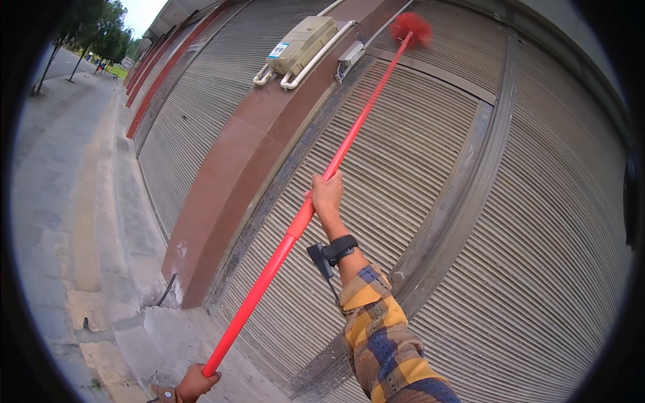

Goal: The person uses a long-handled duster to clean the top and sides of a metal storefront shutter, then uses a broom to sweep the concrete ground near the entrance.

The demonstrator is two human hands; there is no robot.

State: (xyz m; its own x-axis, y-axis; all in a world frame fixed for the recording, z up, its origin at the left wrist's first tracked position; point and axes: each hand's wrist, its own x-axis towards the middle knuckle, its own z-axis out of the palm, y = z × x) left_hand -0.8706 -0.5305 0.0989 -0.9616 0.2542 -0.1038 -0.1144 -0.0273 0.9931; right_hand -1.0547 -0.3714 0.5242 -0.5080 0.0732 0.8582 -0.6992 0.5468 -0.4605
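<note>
A long red telescopic pole (pixel 262 279) runs slantwise up across the view. At its far end is a round red bristle duster head (pixel 411 30), up against the top part of a ribbed metal roller shutter (pixel 398 136). My right hand (pixel 327 194) grips the pole near its middle, just above the thicker sleeve joint. Around that wrist is a black strap with a small black device (pixel 322 257). Low in the view, my left hand (pixel 196 381) is wrapped about the pole's bottom end. The palm sides of both hands are hidden.
Left of the shutter stands a reddish-brown tiled pillar (pixel 227 176) carrying a beige utility box (pixel 302 45), white pipes and a small grey box (pixel 351 54). A vertical metal post (pixel 484 166) divides the shutters. A concrete step (pixel 176 337) borders the paved walkway (pixel 55 166); trees stand farther off.
</note>
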